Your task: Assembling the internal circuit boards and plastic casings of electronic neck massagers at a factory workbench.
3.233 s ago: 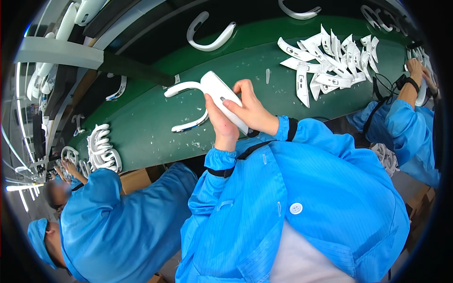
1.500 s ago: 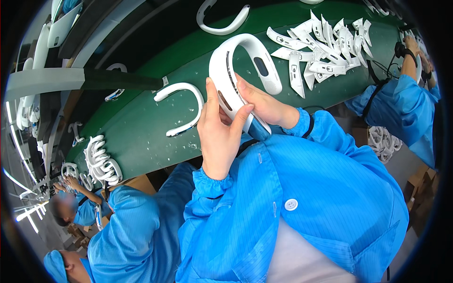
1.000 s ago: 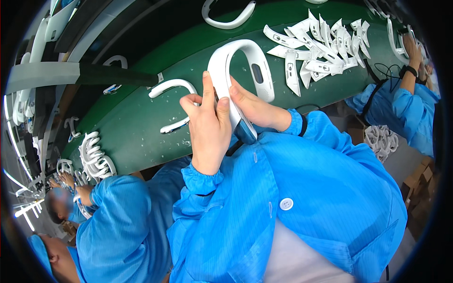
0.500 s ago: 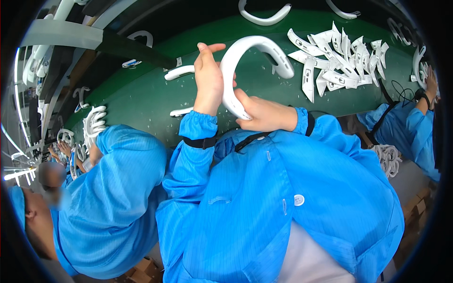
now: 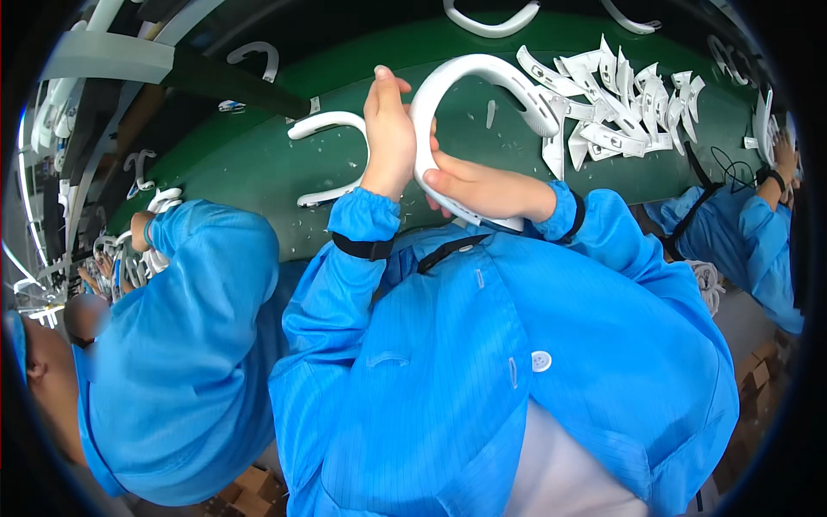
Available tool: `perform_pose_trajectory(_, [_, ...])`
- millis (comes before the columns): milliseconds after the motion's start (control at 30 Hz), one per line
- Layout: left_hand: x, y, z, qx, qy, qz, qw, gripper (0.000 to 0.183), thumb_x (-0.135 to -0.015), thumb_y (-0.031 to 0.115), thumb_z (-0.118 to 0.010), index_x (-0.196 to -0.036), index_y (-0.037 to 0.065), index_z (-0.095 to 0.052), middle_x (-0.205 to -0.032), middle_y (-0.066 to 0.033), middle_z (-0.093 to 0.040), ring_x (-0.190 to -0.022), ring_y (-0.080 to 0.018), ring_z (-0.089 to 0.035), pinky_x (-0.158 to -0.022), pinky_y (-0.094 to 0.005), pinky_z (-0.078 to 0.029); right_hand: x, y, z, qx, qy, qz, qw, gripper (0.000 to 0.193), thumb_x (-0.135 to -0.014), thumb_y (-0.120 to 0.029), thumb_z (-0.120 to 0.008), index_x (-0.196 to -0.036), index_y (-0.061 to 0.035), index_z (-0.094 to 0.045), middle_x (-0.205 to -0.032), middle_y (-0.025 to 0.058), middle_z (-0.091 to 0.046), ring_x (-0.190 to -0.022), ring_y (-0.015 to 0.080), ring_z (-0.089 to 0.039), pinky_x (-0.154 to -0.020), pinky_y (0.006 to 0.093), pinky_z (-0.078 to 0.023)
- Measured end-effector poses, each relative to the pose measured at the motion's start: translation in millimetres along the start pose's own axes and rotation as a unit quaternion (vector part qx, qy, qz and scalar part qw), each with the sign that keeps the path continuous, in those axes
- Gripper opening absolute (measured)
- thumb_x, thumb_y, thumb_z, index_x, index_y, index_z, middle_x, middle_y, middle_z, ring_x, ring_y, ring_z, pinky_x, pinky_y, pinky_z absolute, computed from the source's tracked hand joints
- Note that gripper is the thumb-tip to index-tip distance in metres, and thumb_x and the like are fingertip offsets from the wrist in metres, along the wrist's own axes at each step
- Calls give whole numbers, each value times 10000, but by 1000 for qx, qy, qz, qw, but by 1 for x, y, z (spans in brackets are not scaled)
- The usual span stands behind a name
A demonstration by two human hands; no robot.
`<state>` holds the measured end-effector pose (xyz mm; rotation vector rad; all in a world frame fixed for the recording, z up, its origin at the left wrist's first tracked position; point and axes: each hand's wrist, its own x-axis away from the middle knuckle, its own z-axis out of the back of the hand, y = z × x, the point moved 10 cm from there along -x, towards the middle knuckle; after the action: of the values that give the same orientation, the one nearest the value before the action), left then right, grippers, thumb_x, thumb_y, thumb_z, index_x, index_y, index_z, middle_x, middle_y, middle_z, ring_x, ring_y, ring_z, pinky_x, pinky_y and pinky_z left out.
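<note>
A white U-shaped neck fan (image 5: 469, 67) with slotted vents is held up over the green table, its curve upward. My left hand (image 5: 389, 142) is closed around its left side, palm against the outer edge, some fingers hidden behind it. My right hand (image 5: 487, 185) grips the lower left arm, thumb on the front and fingers partly hidden beneath. The fan's other end (image 5: 541, 116) hangs free near a heap of white curved cover pieces (image 5: 616, 112). Beyond my left hand lies another white U-shaped neck fan (image 5: 327, 123), partly hidden by that hand.
Small white scraps dot the green table (image 5: 250, 164). More white curved parts lie at the far edge (image 5: 491, 28). A co-worker in a blue smock (image 5: 181, 345) sits close on my left; another person (image 5: 732, 233) works at the right. A dark cable (image 5: 732, 168) lies near the right edge.
The held neck fan has shifted slightly right and tilted, its lower arm now reaching toward my right sleeve. My right hand has moved along it. The left co-worker's arm has moved.
</note>
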<state>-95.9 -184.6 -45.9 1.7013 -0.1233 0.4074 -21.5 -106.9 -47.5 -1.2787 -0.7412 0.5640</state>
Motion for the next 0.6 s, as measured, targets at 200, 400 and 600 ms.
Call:
perform_pose_trajectory(200, [5, 1, -3, 67, -68, 51, 994, 539, -928, 545, -222, -1050, 47, -388, -492, -90, -469, -375, -166, -432, -379, -265, -364, 10, 29, -22, -277, -145, -69, 947, 485, -943, -487, -292, -1004, -55, -503, -818, 31, -548, -638, 81, -532, -578, 205, -475])
perform_pose_trajectory(400, [31, -4, 2, 120, -27, -25, 992, 550, -935, 535, -151, -1105, 59, -369, -525, -100, -485, -417, -166, -470, -393, -249, -371, 7, 17, -25, -306, -87, -29, 948, 500, -941, -502, -274, -999, -54, -490, -797, 32, -534, -638, 80, -525, -578, 203, -468])
perform_pose_trajectory(600, [39, 5, 13, 83, 55, -109, 989, 418, -948, 496, -164, -937, 111, -327, -528, -85, -473, -399, -145, -463, -366, -244, -362, 3, -2, -10, -153, -53, -28, 986, 489, -964, -455, -209, -973, -31, -452, -781, 48, -509, -636, 110, -515, -586, 241, -461])
